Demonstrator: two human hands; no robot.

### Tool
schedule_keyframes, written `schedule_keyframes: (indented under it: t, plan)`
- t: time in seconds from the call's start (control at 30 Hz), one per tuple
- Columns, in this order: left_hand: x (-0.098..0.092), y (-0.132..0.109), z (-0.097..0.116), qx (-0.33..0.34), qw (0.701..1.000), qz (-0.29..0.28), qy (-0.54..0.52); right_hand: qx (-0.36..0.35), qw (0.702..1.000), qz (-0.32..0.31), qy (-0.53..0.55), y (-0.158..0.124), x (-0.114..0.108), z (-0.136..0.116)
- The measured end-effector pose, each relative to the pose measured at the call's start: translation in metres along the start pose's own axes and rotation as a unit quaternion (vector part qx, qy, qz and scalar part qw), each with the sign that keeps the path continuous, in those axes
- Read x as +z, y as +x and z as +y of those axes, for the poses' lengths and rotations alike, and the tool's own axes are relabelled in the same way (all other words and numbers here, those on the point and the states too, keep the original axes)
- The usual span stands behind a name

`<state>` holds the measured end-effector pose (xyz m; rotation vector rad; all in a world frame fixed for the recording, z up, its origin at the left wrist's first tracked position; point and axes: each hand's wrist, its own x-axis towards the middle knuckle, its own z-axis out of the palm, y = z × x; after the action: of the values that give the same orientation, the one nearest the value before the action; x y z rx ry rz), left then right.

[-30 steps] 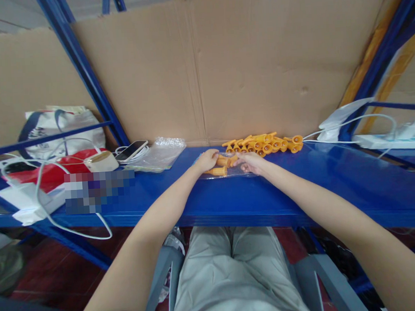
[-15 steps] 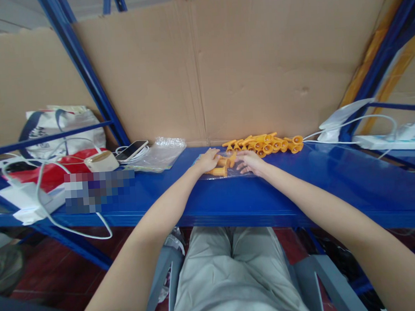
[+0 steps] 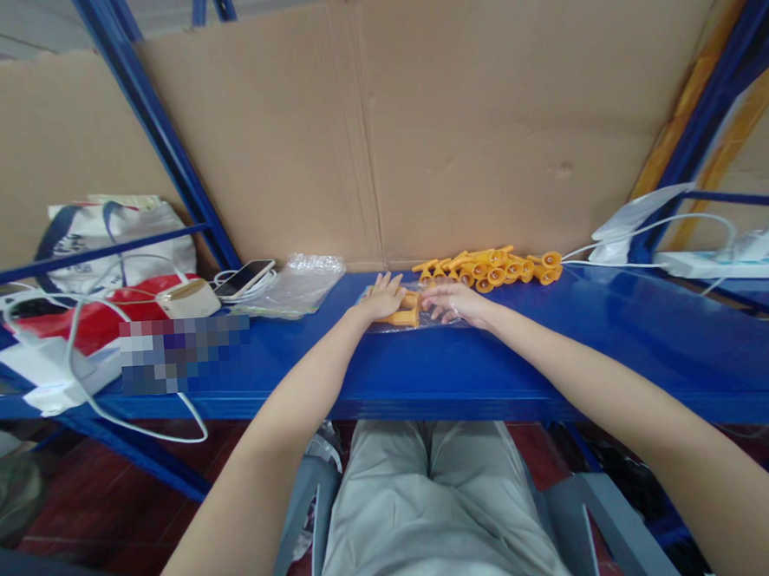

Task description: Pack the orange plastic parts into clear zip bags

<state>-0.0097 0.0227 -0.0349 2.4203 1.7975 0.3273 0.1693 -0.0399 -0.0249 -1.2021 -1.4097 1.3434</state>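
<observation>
My left hand [image 3: 382, 298] lies flat with its fingers spread over a clear plastic bag [image 3: 393, 327] on the blue shelf. Inside the bag are orange plastic horn-shaped pieces [image 3: 405, 319], partly hidden under that hand. From the right, my right hand [image 3: 454, 303] rests at the bag's other end, its fingers apart and slightly bent, with the fingertips close to the orange pieces. Nothing shows gripped in either hand. Behind my right hand lies a pile of similar orange horn-shaped pieces [image 3: 491, 268].
Flat clear plastic bags [image 3: 293, 287] lie stacked to the left, beside a phone [image 3: 245, 280] and white cables. A white charger [image 3: 188, 298], a red item and a cloth bag [image 3: 114, 244] stand farther left. Cardboard [image 3: 465, 118] walls the back; blue posts [image 3: 153, 120] frame the shelf [image 3: 596, 336].
My right hand has shifted left over the bag, toward the orange pieces. My left hand has flattened, and its fingers have spread.
</observation>
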Motion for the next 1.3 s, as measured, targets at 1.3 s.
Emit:
schedule_keyframes:
  t: [1.3]
  plan:
    - [-0.01, -0.002, -0.019, -0.048, 0.999, -0.015, 0.016, -0.229, 0.752, 0.375, -0.492, 0.037, -0.109, 0.009]
